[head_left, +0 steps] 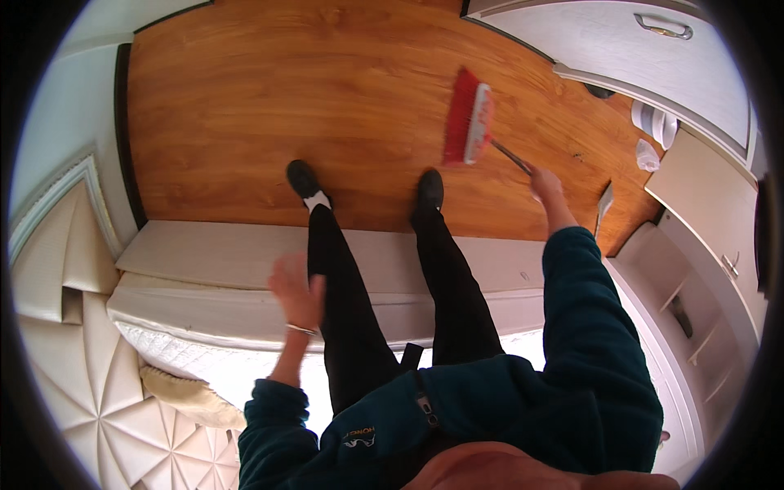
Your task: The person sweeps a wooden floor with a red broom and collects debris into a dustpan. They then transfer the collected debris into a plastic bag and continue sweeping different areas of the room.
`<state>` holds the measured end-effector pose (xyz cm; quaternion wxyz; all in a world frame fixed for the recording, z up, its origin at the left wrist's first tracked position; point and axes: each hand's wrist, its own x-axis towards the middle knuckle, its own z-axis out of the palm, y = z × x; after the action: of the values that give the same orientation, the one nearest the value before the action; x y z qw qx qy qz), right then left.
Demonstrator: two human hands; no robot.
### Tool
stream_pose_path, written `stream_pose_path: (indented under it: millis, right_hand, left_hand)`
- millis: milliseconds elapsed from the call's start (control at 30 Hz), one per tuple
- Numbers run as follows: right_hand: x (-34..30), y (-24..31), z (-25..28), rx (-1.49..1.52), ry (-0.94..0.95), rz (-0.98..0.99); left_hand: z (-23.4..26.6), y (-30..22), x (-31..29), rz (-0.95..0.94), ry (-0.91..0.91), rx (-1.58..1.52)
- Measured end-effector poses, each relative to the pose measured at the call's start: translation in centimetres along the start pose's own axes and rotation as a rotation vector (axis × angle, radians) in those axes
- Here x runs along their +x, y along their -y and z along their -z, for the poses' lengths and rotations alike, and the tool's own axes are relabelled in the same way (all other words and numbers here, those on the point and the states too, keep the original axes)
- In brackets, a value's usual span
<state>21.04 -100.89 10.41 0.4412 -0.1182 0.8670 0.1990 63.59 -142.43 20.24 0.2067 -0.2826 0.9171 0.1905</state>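
Our shoes (303, 177) stand left of the broom (475, 122), a cabinet (588, 41) to its right. Our right grip (545, 184) clamps the broom's handle (511, 155); our left grip (297, 290), blurred, is empty and loosely spread.

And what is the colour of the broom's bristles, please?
The bristles are red; they show best in the head view.

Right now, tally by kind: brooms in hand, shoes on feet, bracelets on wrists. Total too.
Broom, in the right hand: 1
Dark shoes, one on each foot: 2
Bracelet, just behind the blurred left hand: 1
Total: 4
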Motion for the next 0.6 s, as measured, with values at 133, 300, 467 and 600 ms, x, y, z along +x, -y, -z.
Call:
stream_pose_path:
  millis: [133, 300, 467, 600]
  right_hand:
    - [-1.7, -7.5, -1.2, -0.097, -0.123, -0.080]
    - [-4.5, -9.2, -0.9, -0.002, -0.213, -0.075]
    - [-3.0, 1.2, 3.9, 0.247, -0.135, 0.107]
    - [3.0, 20.4, 10.2, 0.626, -0.137, 0.396]
  left_hand:
    - [1.7, -9.2, -0.6, -0.061, 0.120, -0.203]
    - [0.5, -9.7, 2.8, 0.019, 0.361, -0.056]
    - [1.5, -7.3, 5.5, -0.031, 0.457, 0.015]
    - [3.5, -4.8, 6.8, -0.034, 0.418, -0.016]
